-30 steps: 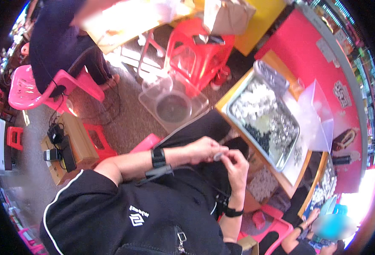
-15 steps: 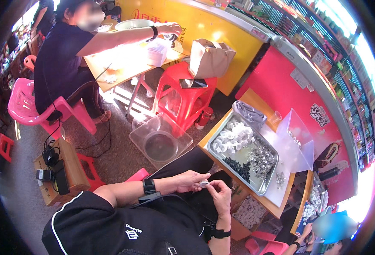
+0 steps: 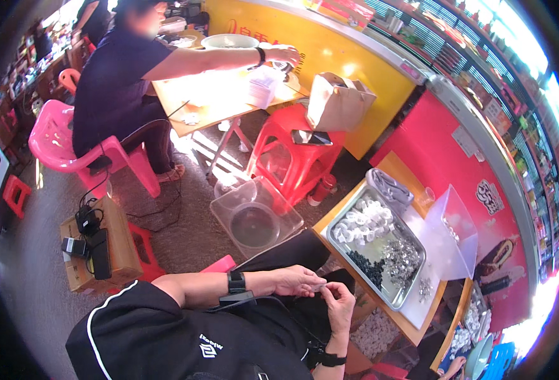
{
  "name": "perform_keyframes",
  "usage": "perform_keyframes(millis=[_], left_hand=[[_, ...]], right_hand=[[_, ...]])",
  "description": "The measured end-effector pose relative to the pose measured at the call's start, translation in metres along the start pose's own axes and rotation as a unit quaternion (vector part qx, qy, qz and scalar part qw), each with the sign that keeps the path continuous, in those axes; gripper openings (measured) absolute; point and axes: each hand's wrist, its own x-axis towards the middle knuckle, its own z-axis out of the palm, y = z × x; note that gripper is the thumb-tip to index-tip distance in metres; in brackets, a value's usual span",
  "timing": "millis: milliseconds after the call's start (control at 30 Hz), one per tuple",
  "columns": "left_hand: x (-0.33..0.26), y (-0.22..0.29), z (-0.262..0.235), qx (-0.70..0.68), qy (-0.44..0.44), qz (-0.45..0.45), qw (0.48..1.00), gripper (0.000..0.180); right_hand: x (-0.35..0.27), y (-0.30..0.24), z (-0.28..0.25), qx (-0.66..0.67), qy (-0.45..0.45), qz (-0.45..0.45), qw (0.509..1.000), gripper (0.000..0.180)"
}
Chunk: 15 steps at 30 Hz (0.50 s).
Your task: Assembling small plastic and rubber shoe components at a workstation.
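My left hand [image 3: 298, 281] and my right hand [image 3: 340, 305] meet over my lap, fingertips almost touching. Pinched between them is a small whitish piece [image 3: 319, 287], mostly covered by the fingers; its exact kind is too small to make out. Just right of my hands, a metal tray [image 3: 338, 248] lies on a wooden table. Clear-white plastic rings [image 3: 367, 220] fill its far part, with small black pieces [image 3: 366, 268] at the near left and shiny metal parts [image 3: 400, 254] at the right.
Beside the tray are a grey cloth [image 3: 389, 188], a translucent bin [image 3: 453, 253] and loose parts [image 3: 426, 289]. A clear plastic tub [image 3: 286, 235] stands on the floor ahead, near a red stool [image 3: 298, 130]. Another person [image 3: 118, 82] sits at a table, far left. A cardboard box [image 3: 121, 256] stands left.
The whole view has shifted, so the surroundings sit further right. My left fingers have closed in more over the small piece, which shows less. The blue-topped person at lower right has mostly left view.
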Motion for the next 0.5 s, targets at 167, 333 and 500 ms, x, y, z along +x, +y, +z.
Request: perform_keyframes(millis=[167,333,500], left_hand=[[0.0078,-0.0069,-0.0099,-0.075,-0.021,-0.021,0.997,0.021],[0.0052,-0.0057,-0.0103,-0.057,-0.012,-0.012,0.998,0.02],[0.0055,-0.0061,-0.0087,-0.058,-0.009,-0.017,0.998,0.021]], right_hand=[[0.0003,0.0004,-0.0022,0.057,-0.03,-0.001,0.998,0.009],[0.0007,0.0035,-0.0013,0.032,-0.029,0.009,0.999,0.009],[0.0,0.003,-0.0003,0.026,-0.028,0.003,0.999,0.009]])
